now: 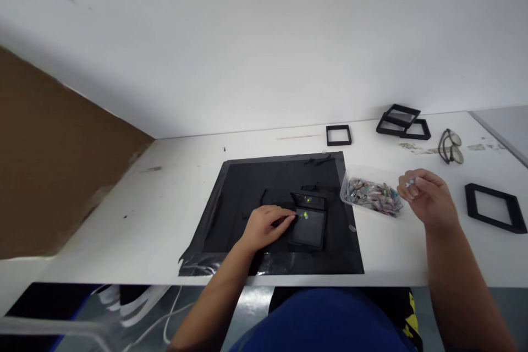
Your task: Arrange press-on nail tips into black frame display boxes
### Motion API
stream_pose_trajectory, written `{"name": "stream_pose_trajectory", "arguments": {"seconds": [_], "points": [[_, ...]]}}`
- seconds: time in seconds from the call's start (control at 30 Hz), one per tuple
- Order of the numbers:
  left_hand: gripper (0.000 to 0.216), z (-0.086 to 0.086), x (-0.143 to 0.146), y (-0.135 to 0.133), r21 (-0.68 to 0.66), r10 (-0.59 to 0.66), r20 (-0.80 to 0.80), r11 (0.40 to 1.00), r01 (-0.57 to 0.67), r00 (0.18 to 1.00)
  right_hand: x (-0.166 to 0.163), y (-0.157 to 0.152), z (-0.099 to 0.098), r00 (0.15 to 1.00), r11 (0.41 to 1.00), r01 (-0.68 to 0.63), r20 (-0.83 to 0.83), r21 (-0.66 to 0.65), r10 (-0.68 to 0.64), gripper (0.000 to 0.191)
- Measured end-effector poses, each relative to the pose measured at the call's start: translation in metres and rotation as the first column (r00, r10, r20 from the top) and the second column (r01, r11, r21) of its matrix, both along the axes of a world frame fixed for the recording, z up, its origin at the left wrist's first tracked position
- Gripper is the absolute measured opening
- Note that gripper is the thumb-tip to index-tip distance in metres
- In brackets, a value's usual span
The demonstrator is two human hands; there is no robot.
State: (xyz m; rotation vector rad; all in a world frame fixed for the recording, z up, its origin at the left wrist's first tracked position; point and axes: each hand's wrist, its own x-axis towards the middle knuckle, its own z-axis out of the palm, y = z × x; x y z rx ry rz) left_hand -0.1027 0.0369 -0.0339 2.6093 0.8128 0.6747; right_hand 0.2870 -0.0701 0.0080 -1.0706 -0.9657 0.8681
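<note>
Five frames (471, 202), one case (307, 232), one tub (344, 191), one mat (233, 203)

Blue top (330, 322), black legwear with yellow patches (411, 321), bare forearms (457, 272), ungloved left hand (264, 225), ungloved right hand (431, 199)

Mat's (235, 192) black with a greyer border, and the open case (307, 232) is black too, bar one bright yellow-green spot (305, 214). Packets (373, 195) are a pink, teal and silver jumble, bench (173, 187) is white with brownish smudges, shirt's (334, 324) solid blue.
</note>
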Motion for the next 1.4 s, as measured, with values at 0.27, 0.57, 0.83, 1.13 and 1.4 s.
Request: {"name": "stream_pose_trajectory", "arguments": {"seconds": [0.27,0.57,0.83,1.13,1.4], "points": [[0.019,0.0,0.0,0.0,-0.028,-0.004,-0.029,1.0,0.003,1.0,-0.005,-0.006,0.005,0.996,0.996,-0.07,-0.047,0.057,0.073,0.026],[0.022,0.004,0.004,-0.001,-0.049,-0.01,-0.056,0.999,0.008,0.998,-0.012,-0.005,0.002,0.993,0.996,-0.09,-0.074,0.025,0.091,0.018],[0.019,0.002,0.002,-0.001,-0.039,-0.023,-0.044,0.999,0.021,0.999,-0.009,-0.009,-0.002,0.998,0.995,-0.064,0.005,0.075,0.064,0.015],[0.017,0.005,0.002,-0.003,-0.019,-0.062,-0.043,0.998,0.061,0.997,-0.011,-0.011,-0.003,0.996,0.995,-0.066,0.06,0.074,0.062,0.01],[0.012,0.006,0.004,-0.003,0.021,-0.076,-0.016,0.997,0.077,0.997,-0.013,-0.007,-0.001,0.998,0.999,-0.046,0.052,0.028,0.045,0.021]]}}
